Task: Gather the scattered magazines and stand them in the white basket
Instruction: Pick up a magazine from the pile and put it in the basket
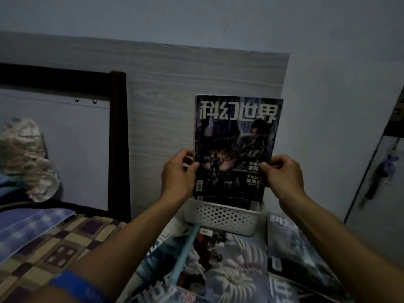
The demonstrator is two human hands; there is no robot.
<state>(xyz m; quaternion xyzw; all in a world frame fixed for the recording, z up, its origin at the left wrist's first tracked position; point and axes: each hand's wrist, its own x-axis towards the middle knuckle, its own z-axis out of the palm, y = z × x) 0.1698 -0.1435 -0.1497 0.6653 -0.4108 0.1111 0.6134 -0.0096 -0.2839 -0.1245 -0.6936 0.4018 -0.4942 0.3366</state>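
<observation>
A dark-covered magazine (236, 147) with large white title characters stands upright, its lower edge down inside the white perforated basket (220, 217). My left hand (178, 171) grips its lower left edge and my right hand (284, 173) grips its lower right edge. Several more magazines lie flat in front of the basket: one pale blue cover (229, 265) in the middle, one grey-blue cover (290, 243) to the right, and others (157, 291) near the bottom edge.
A wood-grain panel (175, 101) rises behind the basket. A dark bed frame post (118, 138) stands at left, with a checked blanket (50, 243) and crumpled cloth (28, 158). A door (380, 171) is at far right.
</observation>
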